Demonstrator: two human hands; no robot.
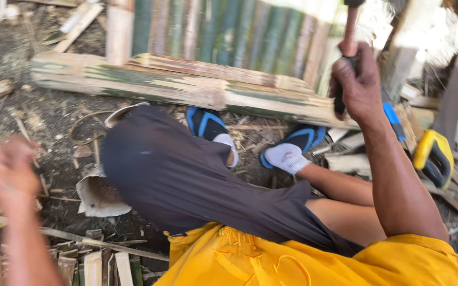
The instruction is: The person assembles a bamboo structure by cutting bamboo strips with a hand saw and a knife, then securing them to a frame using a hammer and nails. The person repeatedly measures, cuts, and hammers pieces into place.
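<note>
My right hand (357, 79) is raised at the upper right, fist closed around the reddish wooden handle of a hammer (350, 37) whose dark head reaches the top edge. My left hand (7, 170) is blurred at the left edge, fingers curled, above thin bamboo strips (70, 235); whether it holds anything I cannot tell. Below the hammer lies a split bamboo pole (176, 85) across the ground, in front of a panel of flattened green bamboo slats (223, 32). My legs, in dark shorts and a yellow shirt, stretch toward my feet in blue sandals and white socks (287, 153).
A handsaw with a yellow and black handle (434, 156) lies at the right among wood offcuts. A curled dry bamboo sheath (99, 196) lies by my left knee. Cut bamboo ends (96, 267) are stacked at the lower left. Chips and scraps litter the dirt.
</note>
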